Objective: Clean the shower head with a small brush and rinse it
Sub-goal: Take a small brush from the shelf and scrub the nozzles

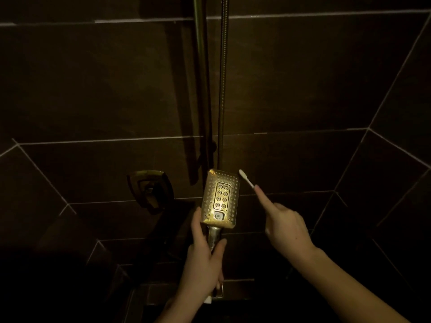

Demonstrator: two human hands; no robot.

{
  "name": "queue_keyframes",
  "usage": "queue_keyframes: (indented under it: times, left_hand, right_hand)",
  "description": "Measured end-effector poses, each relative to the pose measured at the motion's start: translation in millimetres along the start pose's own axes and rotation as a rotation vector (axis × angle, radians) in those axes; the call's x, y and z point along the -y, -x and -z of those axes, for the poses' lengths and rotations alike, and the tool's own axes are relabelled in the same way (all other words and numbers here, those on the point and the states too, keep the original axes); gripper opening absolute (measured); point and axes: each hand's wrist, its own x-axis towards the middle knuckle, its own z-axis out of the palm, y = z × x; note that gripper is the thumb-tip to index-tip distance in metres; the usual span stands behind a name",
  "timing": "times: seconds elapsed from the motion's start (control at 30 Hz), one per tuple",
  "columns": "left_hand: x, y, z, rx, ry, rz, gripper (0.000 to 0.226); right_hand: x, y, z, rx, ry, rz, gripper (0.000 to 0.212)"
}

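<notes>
A rectangular gold shower head (220, 198) faces me in the dim light, its nozzle plate upright. My left hand (203, 259) is wrapped round its metal handle just below the head. My right hand (285, 226) holds a small white brush (246, 179), index finger stretched along the shaft. The bristle end sits just off the head's upper right corner; I cannot tell whether it touches.
Dark brown wall tiles with pale grout fill the view. A vertical slide rail (202, 89) and a metal hose (222, 89) run up the wall behind the head. A bronze mixer valve handle (150, 191) is mounted left of it.
</notes>
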Motion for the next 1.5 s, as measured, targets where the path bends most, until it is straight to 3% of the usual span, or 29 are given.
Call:
queue_keyframes:
  times: [0.2,0.3,0.43,0.6,0.73,0.83,0.97,1.07,1.3,1.4,1.5]
  left_hand:
    - [-5.2,0.1,4.3,0.012,0.137,0.076,0.090]
    - [-7.1,0.9,7.5,0.023,0.170,0.107,0.089]
    - [-8.0,-0.1,12.7,0.015,0.181,0.128,0.088]
    - [-11.0,-2.2,18.5,-0.035,0.265,0.134,0.082]
    - [-16.3,1.8,9.9,-0.064,0.305,0.151,0.084]
    - [-18.7,0.4,3.0,-0.095,0.307,0.165,0.084]
    - [-17.2,-1.7,0.1,-0.078,0.271,0.163,0.089]
    - [-15.2,-1.4,0.1,-0.020,0.192,0.137,0.097]
    - [-14.6,2.5,-2.0,0.005,0.095,0.144,0.107]
    - [-12.1,5.7,-1.5,0.001,0.097,0.157,0.107]
    - [-9.8,11.8,-2.9,0.003,0.078,0.162,0.108]
  right_hand:
    - [-1.6,18.4,-11.7,0.073,0.021,0.055,0.092]
    - [4.4,28.0,-17.5,0.156,0.070,0.180,0.094]
    - [-6.0,10.5,0.8,0.143,0.101,0.163,0.094]
    - [1.5,18.6,4.4,0.318,0.198,0.368,0.092]
    - [5.6,25.3,2.9,0.217,0.156,0.218,0.093]
    - [19.1,43.8,-6.8,0.297,0.119,0.250,0.096]
    - [14.7,45.0,-8.5,0.201,0.106,0.175,0.100]
    - [27.9,47.2,-5.6,0.325,0.119,0.284,0.093]
    - [31.7,37.2,-4.5,0.302,0.113,0.339,0.083]
    - [27.0,34.7,-2.9,0.275,0.133,0.290,0.091]
    - [32.5,36.2,-7.2,0.307,0.137,0.391,0.084]
